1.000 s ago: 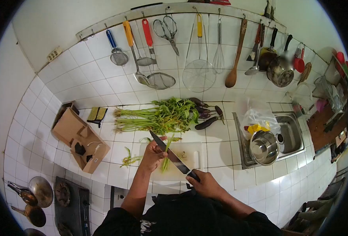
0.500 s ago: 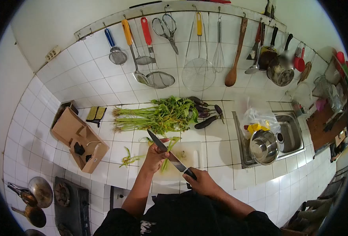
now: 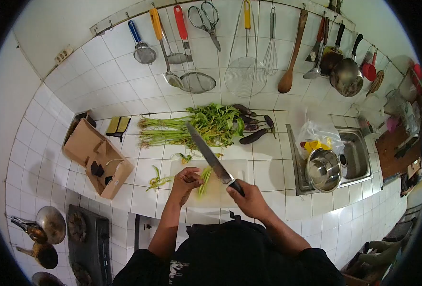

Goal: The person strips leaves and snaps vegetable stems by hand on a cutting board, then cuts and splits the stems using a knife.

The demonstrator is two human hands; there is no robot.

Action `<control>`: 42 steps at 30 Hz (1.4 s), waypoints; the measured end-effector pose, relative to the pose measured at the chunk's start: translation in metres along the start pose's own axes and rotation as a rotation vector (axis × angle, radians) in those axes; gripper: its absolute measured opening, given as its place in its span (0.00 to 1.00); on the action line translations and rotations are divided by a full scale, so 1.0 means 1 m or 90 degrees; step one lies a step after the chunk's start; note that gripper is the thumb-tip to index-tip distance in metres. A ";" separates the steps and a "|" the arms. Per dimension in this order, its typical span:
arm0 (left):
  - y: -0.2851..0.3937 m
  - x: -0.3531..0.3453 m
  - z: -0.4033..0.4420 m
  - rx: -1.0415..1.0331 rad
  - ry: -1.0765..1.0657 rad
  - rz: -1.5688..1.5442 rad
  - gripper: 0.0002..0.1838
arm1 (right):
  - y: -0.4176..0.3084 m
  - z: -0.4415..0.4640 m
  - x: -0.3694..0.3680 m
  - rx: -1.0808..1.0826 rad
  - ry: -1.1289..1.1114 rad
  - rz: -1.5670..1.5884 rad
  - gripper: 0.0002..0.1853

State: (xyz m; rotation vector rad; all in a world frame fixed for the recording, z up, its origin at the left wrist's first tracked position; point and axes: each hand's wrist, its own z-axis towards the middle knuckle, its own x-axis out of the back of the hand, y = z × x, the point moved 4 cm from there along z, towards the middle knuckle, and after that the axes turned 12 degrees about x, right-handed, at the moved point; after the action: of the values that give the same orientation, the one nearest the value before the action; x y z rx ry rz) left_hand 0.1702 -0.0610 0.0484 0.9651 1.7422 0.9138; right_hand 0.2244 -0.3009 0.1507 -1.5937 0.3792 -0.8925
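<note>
My right hand [image 3: 250, 199] grips a kitchen knife [image 3: 212, 155] by its black handle, with the long blade raised and pointing away to the upper left. My left hand [image 3: 186, 183] is over the left part of a pale cutting board [image 3: 232, 195], fingers curled together. Its fingertips are beside a few cut green stems [image 3: 205, 182]; whether they pinch anything is hard to make out. Left of the board are loose leafy scraps [image 3: 157, 181]. Behind it spreads a large bunch of leafy greens [image 3: 196, 128], roots to the left, next to several dark eggplants [image 3: 254, 136].
An open cardboard box [image 3: 103, 162] stands at the left, near a sponge [image 3: 118, 125]. At the right, a metal bowl [image 3: 324, 170] and a plastic bag [image 3: 318, 136] are by the sink [image 3: 356, 157]. Utensils hang along the tiled wall, among them a wooden spoon [image 3: 292, 57].
The knife has come away from my left hand and is lifted, its tip now farther forward. My left hand no longer touches the blade. The view has tilted slightly downward.
</note>
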 end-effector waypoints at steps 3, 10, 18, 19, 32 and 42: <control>-0.015 0.021 0.006 0.012 0.077 0.041 0.23 | 0.015 0.001 0.005 0.009 0.033 -0.001 0.17; -0.066 0.053 0.011 0.053 0.252 0.352 0.15 | 0.037 -0.012 0.007 -0.035 0.047 -0.002 0.18; -0.091 0.060 0.020 -0.058 0.264 0.515 0.14 | 0.045 -0.035 0.006 -0.059 0.055 0.010 0.19; -0.095 0.066 0.023 -0.067 0.269 0.530 0.15 | 0.045 -0.037 0.006 -0.064 0.055 -0.008 0.19; -0.102 0.061 0.006 -0.014 0.273 0.402 0.27 | 0.063 -0.052 -0.006 -0.059 0.039 0.003 0.18; -0.088 0.064 0.001 -0.013 0.267 0.444 0.23 | 0.061 -0.048 -0.018 -0.078 0.062 0.014 0.19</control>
State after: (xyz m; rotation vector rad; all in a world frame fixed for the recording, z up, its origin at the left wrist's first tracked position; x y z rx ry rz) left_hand 0.1343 -0.0403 -0.0529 1.4893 1.7361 1.6700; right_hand 0.1921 -0.3361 0.0867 -1.6580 0.5276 -0.9470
